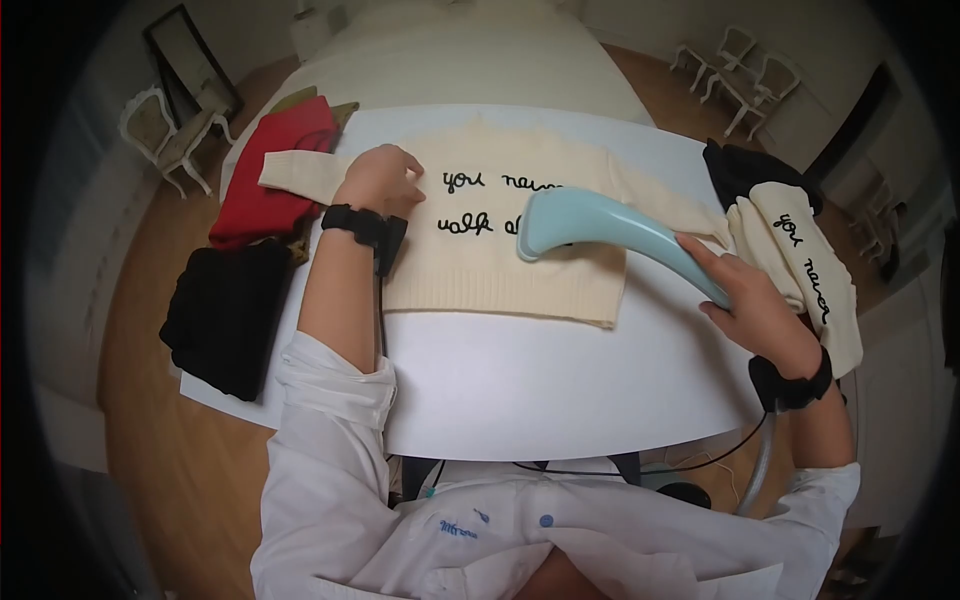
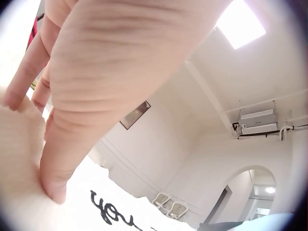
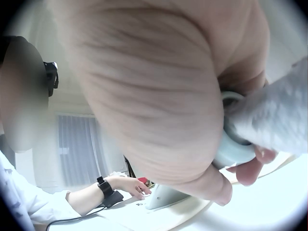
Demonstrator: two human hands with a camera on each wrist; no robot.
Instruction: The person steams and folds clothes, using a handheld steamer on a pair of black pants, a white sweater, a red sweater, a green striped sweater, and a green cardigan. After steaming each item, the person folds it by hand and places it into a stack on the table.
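A cream knit sweater (image 1: 500, 285) with black script lettering lies spread on a white board. My left hand (image 1: 385, 182) rests on its left side by the sleeve; in the left wrist view the thumb (image 2: 55, 185) and fingertips touch the knit, fairly straight. My right hand (image 1: 750, 300) grips the handle of a light blue garment steamer (image 1: 610, 222). The steamer's head overlaps the lettering on the sweater's front, covering part of both lines. A grey hose (image 3: 276, 110) runs from the handle's end in the right wrist view.
Folded black cloth (image 1: 225, 320) and a red garment (image 1: 280, 165) lie along the board's left edge. At the right edge are a folded cream sweater (image 1: 815, 270) with lettering and a black garment (image 1: 755, 175). A thin black cable hangs near my waist. White chairs stand farther off.
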